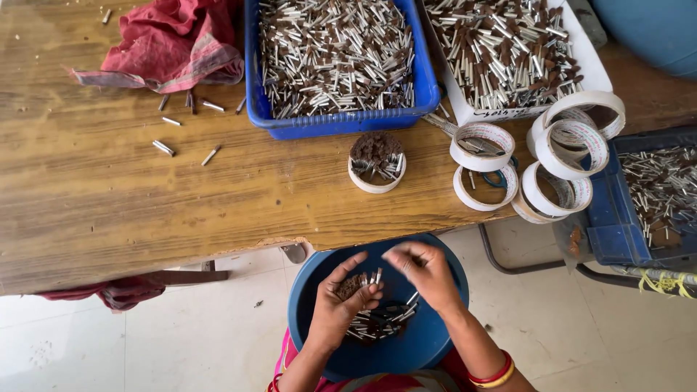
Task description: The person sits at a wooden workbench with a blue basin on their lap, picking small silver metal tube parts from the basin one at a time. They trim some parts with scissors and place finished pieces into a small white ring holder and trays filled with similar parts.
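Nearest the lens, a blue round basin [406,348] sits on the person's lap, below the edge of the tabletop [145,196], and catches a loose heap of small metal-sleeved sticks [381,323]. Left hand [341,301]: palm up, fingers [367,294] curled into a cup around a bundle of sticks [359,282], brown tips level, presumably to keep them aligned. Right hand [425,272]: poised just beside the bundle, fingertips pressed together as if pinching a stick (whether one is actually gripped cannot be told).

On the tabletop, a white ring holder [376,163] stands packed with upright sticks, brown ends up. Behind it, a blue crate [337,120] and a white tray [588,69] hold bulk stock. Several empty white tape rings [559,156] cluster at the right edge, within reach. A red cloth [167,47] lies at the far left, with a few stray sticks [185,134] near it.
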